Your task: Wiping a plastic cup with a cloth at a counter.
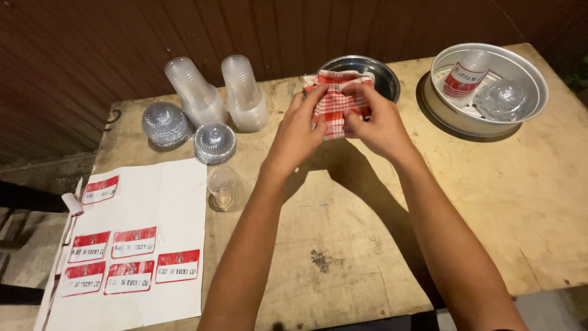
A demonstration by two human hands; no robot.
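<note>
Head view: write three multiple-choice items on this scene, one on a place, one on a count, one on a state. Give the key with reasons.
1. Where does the labelled cup lie?
A. in the round metal pan
B. on the sticker sheet
C. in the steel bowl

2. How many red-and-white stickers are on the white sheet?
A. three
B. six
C. nine

3. What do the left hand and right hand do?
A. rest flat on the table
B. grip the checked cloth
C. lift a cup stack

Key: 1 A, it lies tilted inside the pan. 2 B, six show. 3 B, both hands' fingers close on the cloth.
</note>
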